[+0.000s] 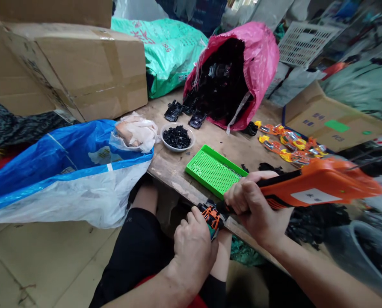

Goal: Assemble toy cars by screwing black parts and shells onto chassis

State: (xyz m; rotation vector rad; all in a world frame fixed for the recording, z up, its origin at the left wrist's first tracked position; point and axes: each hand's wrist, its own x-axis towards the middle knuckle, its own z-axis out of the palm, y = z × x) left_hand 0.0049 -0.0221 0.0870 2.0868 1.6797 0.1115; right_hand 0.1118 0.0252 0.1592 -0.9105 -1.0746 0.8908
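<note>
My left hand (193, 239) is wrapped round a small orange and black toy car (212, 217) at the table's near edge, above my lap. An orange electric screwdriver (315, 184) with a white label is gripped in my right hand (261, 205). Its dark tip end reaches the toy car; the exact contact point is too small to make out. Just beyond my hands lies a green perforated tray (210, 169) with small screws along its right side. Left of the tray stands a white bowl (179, 149) of small black parts.
A pink sack (261, 55) of black toy car parts lies open at the back. Orange and yellow car shells (287, 143) lie at right, near a cardboard box (332, 122). A blue and white sack (114, 188) hangs at the left edge. A clear tub (360, 248) sits at lower right.
</note>
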